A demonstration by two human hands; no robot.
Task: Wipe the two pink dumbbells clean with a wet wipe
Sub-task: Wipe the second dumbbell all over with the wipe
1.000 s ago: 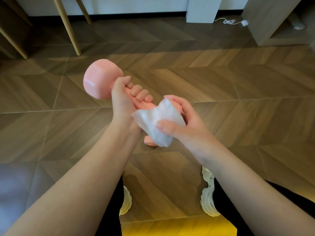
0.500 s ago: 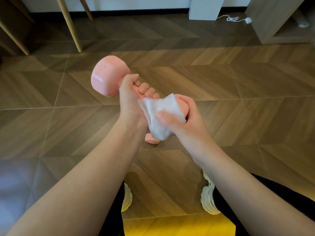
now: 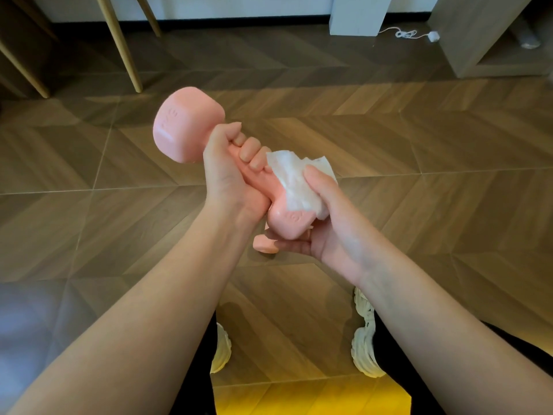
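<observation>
My left hand [image 3: 227, 175] grips the handle of a pink dumbbell [image 3: 185, 127], held in the air above the floor with one head up to the left and the other head down to the right. My right hand [image 3: 326, 223] holds a white wet wipe [image 3: 296, 181] wrapped over the lower head, thumb on top and fingers underneath. A small part of a second pink dumbbell [image 3: 263, 245] shows on the floor just below my hands, mostly hidden by them.
Brown herringbone floor [image 3: 419, 145] all around. Wooden furniture legs [image 3: 119, 43] stand at the back left, a white block [image 3: 359, 13] and a white cable [image 3: 410, 34] at the back, a wooden cabinet [image 3: 484, 34] at the back right. My white shoes [image 3: 363, 339] are below.
The dumbbell has tilted so its lower head shows. My right hand has slid the wipe round that head, from its near side to its upper right side.
</observation>
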